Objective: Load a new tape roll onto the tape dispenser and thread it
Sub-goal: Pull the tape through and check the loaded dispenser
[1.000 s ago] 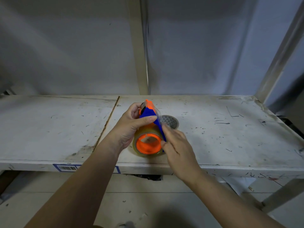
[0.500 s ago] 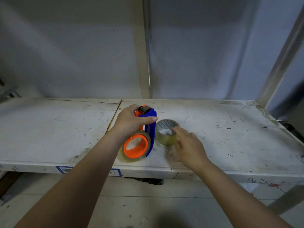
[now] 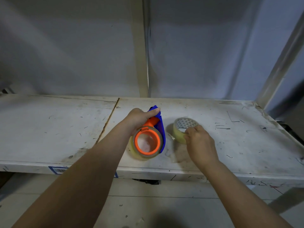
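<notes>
The blue and orange tape dispenser (image 3: 159, 129) rests on the white worktop (image 3: 57, 129), with a clear tape roll (image 3: 136, 151) around its orange hub. My left hand (image 3: 139, 120) grips the dispenser's upper end, thumb on the blue part. Just to its right stands a second clear tape roll (image 3: 178, 133) with a white patterned core. My right hand (image 3: 199, 143) has its fingers closed on that roll's near right rim. Part of that roll is hidden by the hand.
A seam (image 3: 107, 122) splits the scuffed worktop left of the dispenser. A barcode sticker (image 3: 58, 170) sits on the front edge. A pale upright post (image 3: 140, 55) rises behind, and a slanted metal frame bar (image 3: 279, 63) stands at the right. Tiled floor lies below.
My left hand lowered the dispenser from upright onto the worktop. My right hand left the dispenser, moved right and took hold of the second tape roll.
</notes>
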